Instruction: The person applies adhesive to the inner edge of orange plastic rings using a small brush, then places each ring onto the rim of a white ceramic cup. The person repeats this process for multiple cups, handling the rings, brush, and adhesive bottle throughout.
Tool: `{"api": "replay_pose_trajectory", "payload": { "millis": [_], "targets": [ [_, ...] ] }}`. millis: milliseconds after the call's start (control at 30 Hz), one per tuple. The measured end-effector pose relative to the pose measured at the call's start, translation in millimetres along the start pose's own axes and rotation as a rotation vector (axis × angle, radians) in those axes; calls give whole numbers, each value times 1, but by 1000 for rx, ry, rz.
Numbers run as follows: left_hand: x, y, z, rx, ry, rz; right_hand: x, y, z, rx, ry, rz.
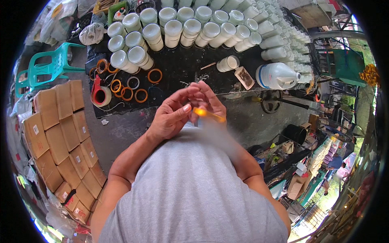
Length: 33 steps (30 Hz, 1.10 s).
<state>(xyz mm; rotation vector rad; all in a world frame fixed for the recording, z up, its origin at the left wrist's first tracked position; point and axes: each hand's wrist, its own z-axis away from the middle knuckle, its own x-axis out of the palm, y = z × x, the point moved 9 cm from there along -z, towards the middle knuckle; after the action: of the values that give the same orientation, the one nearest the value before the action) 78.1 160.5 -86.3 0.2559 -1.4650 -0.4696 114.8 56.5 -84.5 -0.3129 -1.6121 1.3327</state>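
Observation:
In front of my grey shirt, my two hands are close together, just short of the dark table's front edge. My left hand [172, 115] is closed with curled fingers and the thumb along them; what it pinches, if anything, is hidden. My right hand [210, 99] curves toward it. A blurred yellow-orange band-like thing [208, 114] lies across the right palm, its colour like that of the tape rolls [127, 93] on the table's left side. A grey smear covers part of the right forearm.
White-filled glass jars [173, 30] crowd the back of the black table [174, 67]. At its left stands a red tape dispenser [99, 95]. A single glass [228, 63], a small tray [244, 77] and a plastic jug [277, 76] stand right. Cardboard boxes [60, 133] and a green chair [50, 65] are left.

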Motion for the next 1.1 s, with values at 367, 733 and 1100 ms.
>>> {"api": "replay_pose_trajectory", "payload": {
  "millis": [367, 733, 1100],
  "targets": [
    [-14, -19, 13, -252, 7, -220, 4, -36, 11, -438, -124, 1031],
    [17, -13, 2, -235, -142, -618, 14, -50, 10, -534, -222, 1490],
    [-4, -63, -36, -250, 54, -244, -33, -56, 51, -459, 61, 1291]
  ]
}}
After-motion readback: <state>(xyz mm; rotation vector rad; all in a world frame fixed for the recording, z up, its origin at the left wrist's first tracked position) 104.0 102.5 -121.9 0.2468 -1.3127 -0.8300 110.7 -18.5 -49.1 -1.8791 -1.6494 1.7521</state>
